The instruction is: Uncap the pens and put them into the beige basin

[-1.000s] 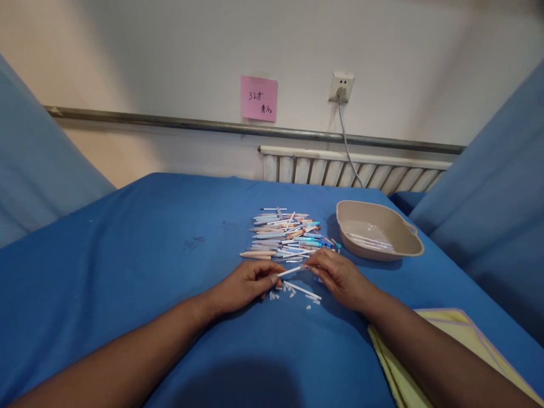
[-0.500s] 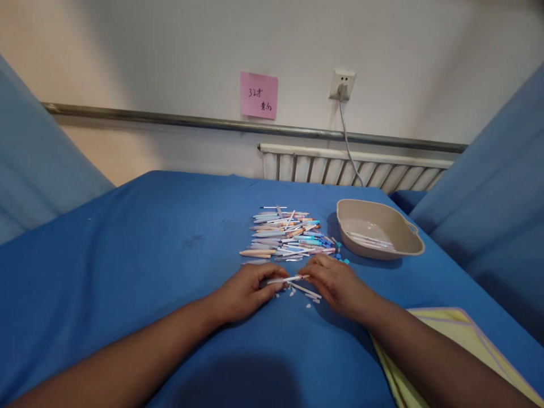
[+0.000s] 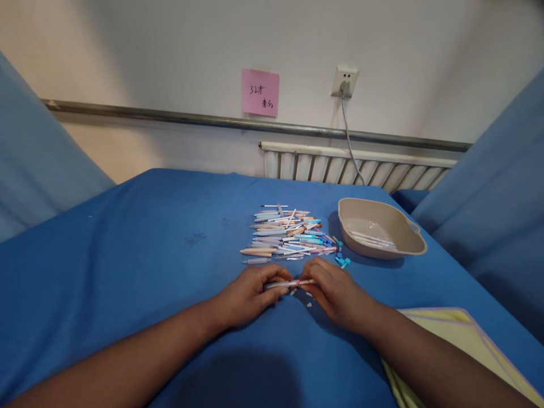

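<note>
My left hand (image 3: 250, 292) pinches the left part of a slim pale pen (image 3: 293, 283) with a pink band. The fingers of my right hand (image 3: 338, 292) are closed on the pen's right end. It lies level between the two hands, low over the blue cloth (image 3: 170, 294). Small white bits (image 3: 309, 305) are scattered just below it. Beyond my hands is a pile of pens and pen parts (image 3: 284, 232) in pale, orange and blue tones. Small teal pieces (image 3: 342, 261) lie at the pile's right.
A beige basin (image 3: 410, 249) with several slim pens in it stands at the right. A yellow cloth (image 3: 450, 334) lies under my right forearm. Behind the table are a radiator (image 3: 323, 164), a metal rail (image 3: 191, 118) and a plugged-in cable (image 3: 349, 141).
The pen parts between my hands now form one straight pen, where a separate white stick showed at an angle before. My hands have come slightly closer together.
</note>
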The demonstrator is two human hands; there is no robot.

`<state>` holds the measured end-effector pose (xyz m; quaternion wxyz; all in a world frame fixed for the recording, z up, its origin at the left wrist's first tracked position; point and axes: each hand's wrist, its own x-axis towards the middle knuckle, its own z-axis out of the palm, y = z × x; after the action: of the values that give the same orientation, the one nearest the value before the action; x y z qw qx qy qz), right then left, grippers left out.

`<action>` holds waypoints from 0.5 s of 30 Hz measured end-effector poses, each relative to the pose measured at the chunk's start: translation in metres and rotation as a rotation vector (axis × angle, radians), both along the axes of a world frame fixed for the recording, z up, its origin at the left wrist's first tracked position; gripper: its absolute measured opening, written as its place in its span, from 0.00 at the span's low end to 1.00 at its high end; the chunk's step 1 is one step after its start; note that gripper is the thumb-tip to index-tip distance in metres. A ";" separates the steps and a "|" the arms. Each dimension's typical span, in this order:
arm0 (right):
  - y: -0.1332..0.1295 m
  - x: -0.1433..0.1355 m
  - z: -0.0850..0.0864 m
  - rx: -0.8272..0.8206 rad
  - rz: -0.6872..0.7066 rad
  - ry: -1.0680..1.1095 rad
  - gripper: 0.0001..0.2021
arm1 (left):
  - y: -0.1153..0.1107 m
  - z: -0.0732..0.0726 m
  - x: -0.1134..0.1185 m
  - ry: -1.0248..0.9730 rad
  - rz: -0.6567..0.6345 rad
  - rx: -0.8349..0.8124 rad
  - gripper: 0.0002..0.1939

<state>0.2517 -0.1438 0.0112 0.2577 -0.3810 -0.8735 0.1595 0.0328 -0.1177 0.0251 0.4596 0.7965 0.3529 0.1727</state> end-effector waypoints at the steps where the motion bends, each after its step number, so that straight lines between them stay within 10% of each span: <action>1: 0.000 0.000 0.000 0.007 0.000 -0.018 0.04 | 0.000 0.000 0.000 0.010 -0.002 0.018 0.09; 15: 0.000 0.002 -0.004 -0.102 -0.048 0.034 0.08 | -0.001 -0.003 -0.003 0.046 -0.066 0.261 0.12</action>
<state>0.2538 -0.1442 0.0067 0.2565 -0.4118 -0.8503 0.2040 0.0296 -0.1190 0.0222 0.3493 0.8644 0.3117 0.1835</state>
